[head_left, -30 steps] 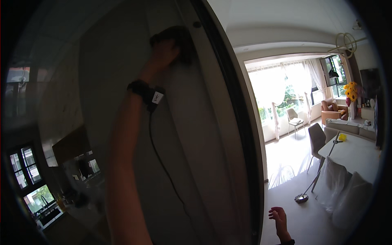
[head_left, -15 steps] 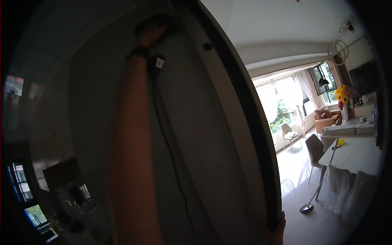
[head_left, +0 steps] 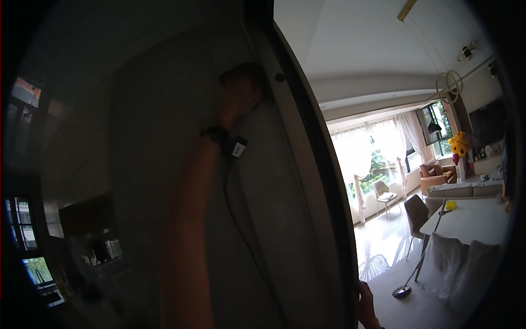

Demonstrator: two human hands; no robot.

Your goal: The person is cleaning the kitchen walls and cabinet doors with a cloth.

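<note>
Head — vased flowers [head_left: 458,143], cloth [head_left: 247,69] in hand [head_left: 240,94]

Our left arm [head_left: 189,230] is right up there, stretched long, forearm rising from near and leaning slightly right, and our left hand [head_left: 240,96] tops it, fingers lost in deep shadow, their grip unreadable! Low on the right, our right hand [head_left: 365,305] points upward, well below the left, fingers partly hidden, wrist barely showing.
</note>
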